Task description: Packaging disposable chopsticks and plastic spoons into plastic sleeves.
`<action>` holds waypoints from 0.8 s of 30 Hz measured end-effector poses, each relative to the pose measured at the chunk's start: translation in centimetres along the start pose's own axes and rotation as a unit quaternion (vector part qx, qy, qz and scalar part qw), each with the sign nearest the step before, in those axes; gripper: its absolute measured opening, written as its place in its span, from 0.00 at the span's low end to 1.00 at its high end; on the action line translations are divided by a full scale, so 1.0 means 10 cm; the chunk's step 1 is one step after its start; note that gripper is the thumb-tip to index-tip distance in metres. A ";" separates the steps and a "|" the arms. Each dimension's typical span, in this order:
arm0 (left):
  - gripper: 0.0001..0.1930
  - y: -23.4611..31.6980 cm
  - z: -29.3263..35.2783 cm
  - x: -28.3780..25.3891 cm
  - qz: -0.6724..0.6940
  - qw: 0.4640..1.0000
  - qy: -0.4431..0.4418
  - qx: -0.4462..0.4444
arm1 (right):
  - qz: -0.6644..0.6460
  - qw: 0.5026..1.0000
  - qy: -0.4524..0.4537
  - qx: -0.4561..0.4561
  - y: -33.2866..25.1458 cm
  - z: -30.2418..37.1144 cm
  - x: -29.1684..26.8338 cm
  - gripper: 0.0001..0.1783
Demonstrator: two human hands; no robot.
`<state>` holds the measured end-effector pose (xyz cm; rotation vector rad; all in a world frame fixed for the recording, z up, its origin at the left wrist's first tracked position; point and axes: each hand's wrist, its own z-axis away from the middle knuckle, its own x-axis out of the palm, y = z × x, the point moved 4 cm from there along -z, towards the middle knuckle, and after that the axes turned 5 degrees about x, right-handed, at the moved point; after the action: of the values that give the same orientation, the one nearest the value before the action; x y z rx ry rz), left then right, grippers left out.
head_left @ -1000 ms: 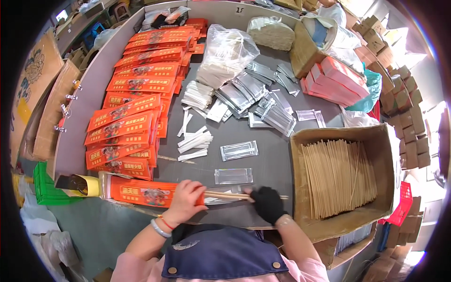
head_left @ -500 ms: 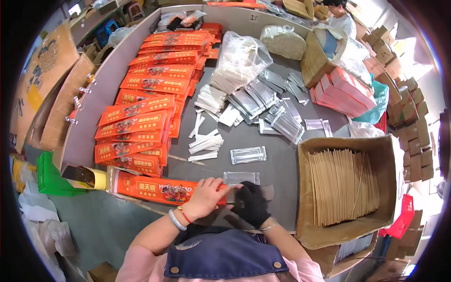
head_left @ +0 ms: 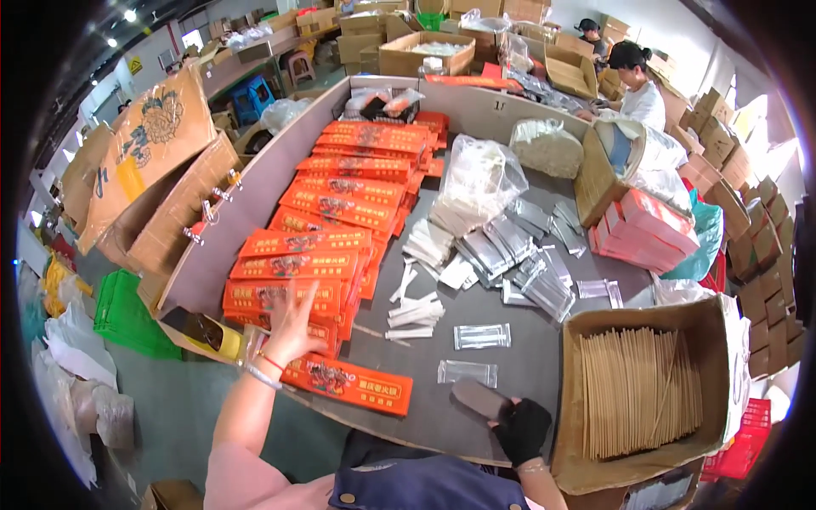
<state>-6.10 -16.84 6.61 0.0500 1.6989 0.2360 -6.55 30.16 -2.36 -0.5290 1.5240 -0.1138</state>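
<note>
My left hand [head_left: 294, 325], bare with a bracelet, reaches over the stacked red-orange paper sleeves [head_left: 293, 265] with its fingers spread. Contact with the sleeves is hard to tell. One more sleeve [head_left: 357, 384] lies flat along the table's front edge, below that hand. In a black fingerless glove, my right hand [head_left: 522, 430] is closed round the end of a flat grey blade-like piece [head_left: 478, 398] with a rounded tip. Just beyond the blade lies a clear packet [head_left: 467, 372], and a second silvery packet [head_left: 482, 337] is farther up.
On the right stands a cardboard box [head_left: 568, 374] of wooden chopsticks [head_left: 642, 395]. White paper-wrapped strips [head_left: 415, 316], a pile of silvery packets [head_left: 501, 246] and a plastic bag [head_left: 478, 183] fill the middle. A grey wall [head_left: 217, 242] edges the left. Two people work at the back right.
My left hand has left the front sleeve and moved to the stack, its fingers now spread. My right hand has drawn away to the right with the blade. The view has tilted up.
</note>
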 end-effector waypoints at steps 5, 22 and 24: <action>0.76 -0.59 0.06 0.61 0.014 0.982 -0.094 -0.165 | 0.051 0.996 0.068 -0.006 -0.12 0.07 0.09 0.37; 0.70 -0.74 -3.08 1.07 0.062 0.994 0.023 -0.082 | 0.078 0.993 0.073 -0.042 -0.43 -0.04 -0.17 0.28; 0.69 -0.54 -3.04 0.94 0.063 0.994 0.013 -0.083 | 0.085 0.992 0.087 -0.026 -0.43 0.03 -0.18 0.28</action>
<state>-36.78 -24.37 0.18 0.0303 1.6977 0.4731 -5.28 27.13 1.04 -0.4371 1.7388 0.0115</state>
